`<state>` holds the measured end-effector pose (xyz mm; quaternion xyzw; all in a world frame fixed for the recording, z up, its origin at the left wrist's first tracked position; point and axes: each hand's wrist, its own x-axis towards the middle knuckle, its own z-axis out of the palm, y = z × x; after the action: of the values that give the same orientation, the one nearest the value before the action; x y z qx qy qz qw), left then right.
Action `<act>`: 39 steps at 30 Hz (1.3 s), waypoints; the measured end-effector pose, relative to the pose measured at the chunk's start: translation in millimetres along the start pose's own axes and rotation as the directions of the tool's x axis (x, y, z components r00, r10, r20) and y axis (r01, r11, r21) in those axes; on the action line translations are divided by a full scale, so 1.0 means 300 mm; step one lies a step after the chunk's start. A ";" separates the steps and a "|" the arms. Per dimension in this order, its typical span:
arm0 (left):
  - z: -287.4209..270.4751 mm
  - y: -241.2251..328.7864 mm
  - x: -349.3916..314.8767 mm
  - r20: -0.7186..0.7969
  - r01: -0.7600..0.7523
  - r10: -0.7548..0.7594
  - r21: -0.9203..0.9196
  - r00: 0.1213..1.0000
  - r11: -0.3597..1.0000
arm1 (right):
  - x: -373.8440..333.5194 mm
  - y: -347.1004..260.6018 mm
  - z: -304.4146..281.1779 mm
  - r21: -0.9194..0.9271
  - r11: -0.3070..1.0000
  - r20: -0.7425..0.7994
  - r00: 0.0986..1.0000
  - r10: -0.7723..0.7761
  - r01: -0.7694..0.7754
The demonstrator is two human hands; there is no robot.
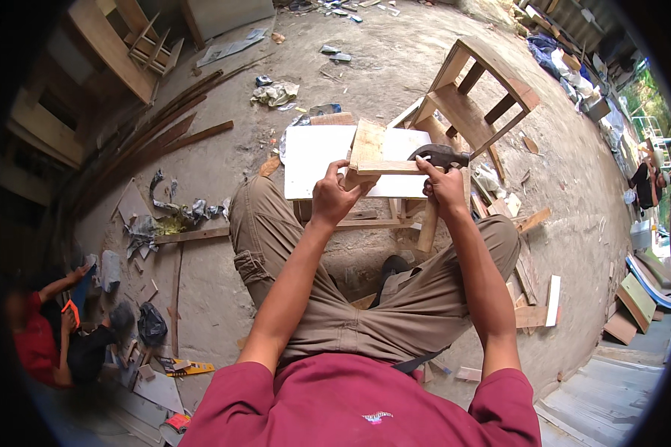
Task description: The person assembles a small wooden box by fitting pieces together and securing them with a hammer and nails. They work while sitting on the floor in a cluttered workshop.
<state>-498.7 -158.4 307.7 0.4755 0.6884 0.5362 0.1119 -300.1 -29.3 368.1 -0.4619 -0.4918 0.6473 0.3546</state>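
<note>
One wooden piece [369, 140], one hammer [450, 156], both in hand lol
Left hand [334, 197] grips the piece's left end over the white tabletop [314, 160]; right hand [447, 189] is wrapped round the hammer, thumb on the piece's other end.

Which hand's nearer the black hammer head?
Right. The right hand is just below the black hammer head; the left hand is farther off, down to its left, gripping the light wooden piece.
</note>
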 end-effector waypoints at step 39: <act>-0.142 0.088 -0.044 0.038 0.071 -0.064 -0.210 0.997 0.975 | 0.029 -0.019 0.008 0.098 0.979 0.134 0.977 0.165 -0.179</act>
<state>-506.0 -196.4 342.5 0.4457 0.6414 0.5946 0.1906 -305.2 -20.5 371.8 -0.4411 -0.4349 0.7292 0.2907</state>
